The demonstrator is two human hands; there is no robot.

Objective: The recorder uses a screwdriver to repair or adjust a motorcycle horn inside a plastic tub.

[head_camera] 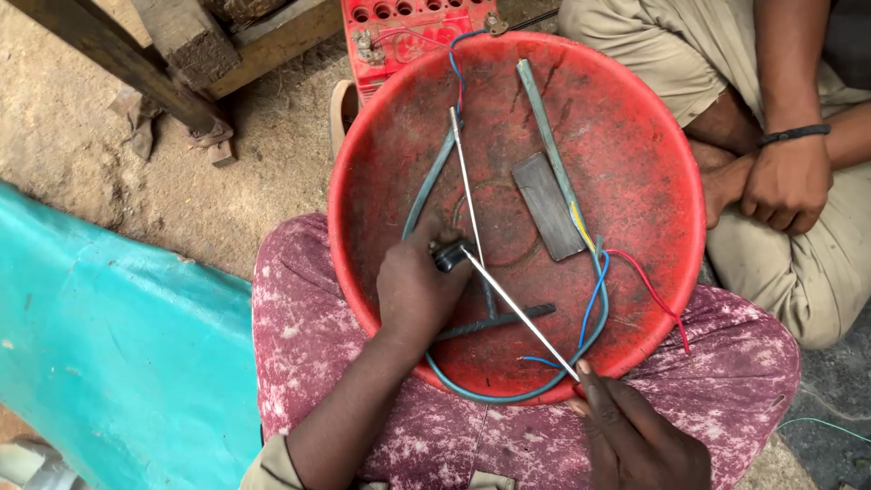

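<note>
Here, as I read the head view:

Left hand: my left hand (415, 289) sits inside the red basin (653, 136), fingers closed around a small dark part (447, 255) at the basin's middle.

Right hand: my right hand (635, 436) is at the near rim, fingers pinched together on the near end of a thin metal rod (519, 310).

Rod axis: it runs on a diagonal, from the near right at my right hand up to the far left, where its tip meets the dark part under my left fingers. The left hand is the nearer one to that contact point.

Second rod: another thin rod (464, 186) lies from the dark part toward the far rim.

Basin: it rests on my lap, on mottled maroon trousers (308, 336).

Inside it: a blue-grey cable (426, 181) looping round, a flat grey plate (547, 205), a grey strip (543, 122), red and blue wires (635, 272).

Beside me: another person's hand (787, 186) rests on the right, well apart from the basin's contents.
</note>
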